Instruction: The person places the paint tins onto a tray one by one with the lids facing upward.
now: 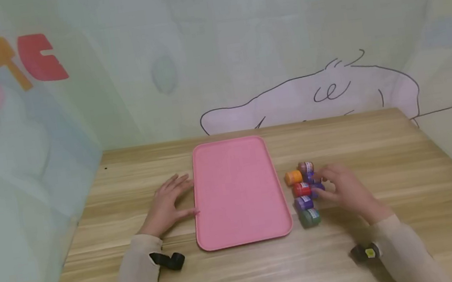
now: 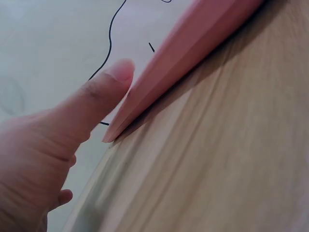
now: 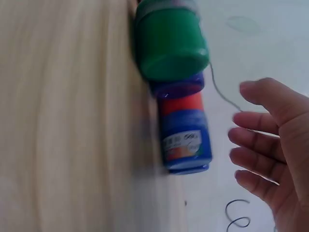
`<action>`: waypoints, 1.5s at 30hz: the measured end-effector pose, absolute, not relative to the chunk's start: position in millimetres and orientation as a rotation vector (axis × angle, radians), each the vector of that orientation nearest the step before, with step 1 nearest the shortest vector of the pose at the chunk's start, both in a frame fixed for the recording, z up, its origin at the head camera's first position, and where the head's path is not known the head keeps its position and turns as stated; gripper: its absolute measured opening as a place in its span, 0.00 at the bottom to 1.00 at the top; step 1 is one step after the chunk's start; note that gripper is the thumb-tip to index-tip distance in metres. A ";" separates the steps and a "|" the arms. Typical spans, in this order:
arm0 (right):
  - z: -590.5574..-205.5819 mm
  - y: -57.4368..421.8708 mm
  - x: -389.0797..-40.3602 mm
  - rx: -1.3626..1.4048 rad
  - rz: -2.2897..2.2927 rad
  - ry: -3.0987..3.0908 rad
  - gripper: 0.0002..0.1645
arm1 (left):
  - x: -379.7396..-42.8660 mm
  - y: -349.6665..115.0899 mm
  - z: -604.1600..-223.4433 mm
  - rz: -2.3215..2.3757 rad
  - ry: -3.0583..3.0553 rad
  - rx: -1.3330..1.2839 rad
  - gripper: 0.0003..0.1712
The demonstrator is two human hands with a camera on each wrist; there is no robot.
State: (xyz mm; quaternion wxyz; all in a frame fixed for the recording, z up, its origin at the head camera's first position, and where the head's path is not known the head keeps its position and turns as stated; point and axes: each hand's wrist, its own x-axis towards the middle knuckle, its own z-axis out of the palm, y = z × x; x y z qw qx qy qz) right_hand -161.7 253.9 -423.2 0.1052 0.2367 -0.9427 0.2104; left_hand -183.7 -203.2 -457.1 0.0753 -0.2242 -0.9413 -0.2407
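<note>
A pink tray [image 1: 237, 192] lies on the wooden table, long side pointing away from me. My left hand [image 1: 170, 204] is at its left edge with fingers spread. In the left wrist view the thumb [image 2: 108, 84] lies right at the rim of the tray. Several small paint jars stand grouped just right of the tray: orange [image 1: 294, 177], brown [image 1: 306, 167], red [image 1: 301, 189], purple [image 1: 303, 203], green [image 1: 311, 217] and blue ones. My right hand [image 1: 343, 189] reaches over the group's right side, fingertips by the blue jar [image 3: 186, 142], thumb and fingers apart with nothing between them.
Wooden table top [image 1: 249, 277] surrounds the tray and jars. A printed curtain [image 1: 214, 56] hangs behind the table and along both sides. Dark camera straps sit at the left wrist [image 1: 168, 260] and right wrist [image 1: 365, 252].
</note>
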 end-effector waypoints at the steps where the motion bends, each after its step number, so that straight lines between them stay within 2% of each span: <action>1: -422.5 253.2 -159.4 0.723 0.632 -2.778 0.15 | -183.6 -203.1 -457.4 -0.739 -2.821 -0.681 0.44; 7: -419.2 246.4 -148.8 0.899 0.677 -2.817 0.14 | -183.5 -203.8 -461.8 -0.811 -2.827 -0.692 0.34; 15: -418.2 234.7 -138.3 1.105 0.514 -2.814 0.17 | -183.6 -207.1 -461.5 -0.893 -2.857 -0.667 0.34; 33: -419.3 221.0 -127.6 1.116 0.211 -2.846 0.23 | -182.3 -206.7 -460.8 -0.917 -2.810 -0.709 0.33; 45: -413.9 219.5 -126.5 1.069 0.267 -2.898 0.21 | -182.0 -205.6 -459.7 -0.926 -2.851 -0.680 0.34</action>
